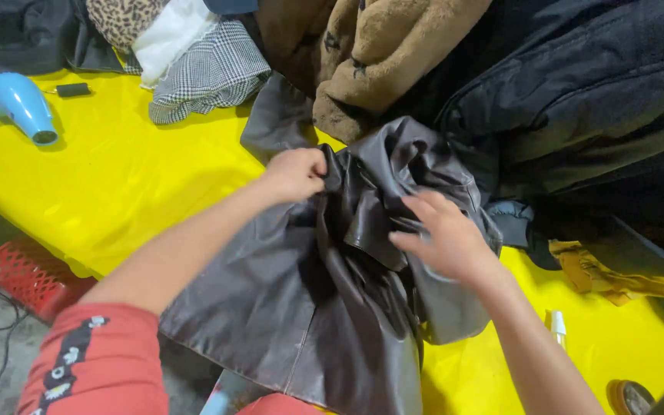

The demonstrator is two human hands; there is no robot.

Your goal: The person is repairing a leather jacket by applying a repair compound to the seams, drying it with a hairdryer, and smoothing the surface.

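- The dark brown leather jacket [309, 307] lies crumpled on the yellow table cover [124, 184], its lower edge hanging over the near side.
- The left hand [295, 174] sits at the jacket's upper edge, fingers curled tight into a fold of leather.
- The right hand [443, 234] rests on the jacket's bunched middle, fingers spread and loosely bent, clamped on nothing.
- Beyond the jacket lies a heap of clothes [393, 61]; far to its left, a blue hair dryer [17, 104].
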